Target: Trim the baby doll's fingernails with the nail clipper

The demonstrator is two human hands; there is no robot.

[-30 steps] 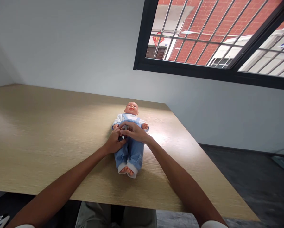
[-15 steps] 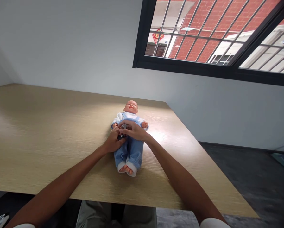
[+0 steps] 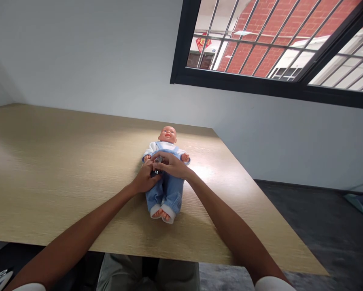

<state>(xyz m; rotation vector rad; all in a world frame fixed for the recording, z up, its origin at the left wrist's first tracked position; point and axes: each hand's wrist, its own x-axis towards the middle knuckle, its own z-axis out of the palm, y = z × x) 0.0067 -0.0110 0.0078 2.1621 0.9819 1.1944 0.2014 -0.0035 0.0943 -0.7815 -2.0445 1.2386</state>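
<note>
A baby doll (image 3: 173, 188) in a white top and light blue overalls lies on its back on the table, head toward the wall and bare feet toward me. Over its belly, both hands are closed around a small dark object with shiny metal parts (image 3: 158, 159), too small to name. My left hand (image 3: 145, 178) holds it from the left side, the thumb along its lower end. From the right, my right hand (image 3: 174, 165) reaches across the doll's waist with its fingers curled over the object's top. Part of the object is hidden by the fingers.
The wooden table (image 3: 62, 173) has its right edge beyond the doll and its front edge near my lap. Behind it stands a grey wall (image 3: 93, 60) with a barred window (image 3: 260, 87). A teal item (image 3: 361, 204) lies on the dark floor at right.
The view has tipped very slightly. Both hands keep their grip over the doll, and the doll stays in place.
</note>
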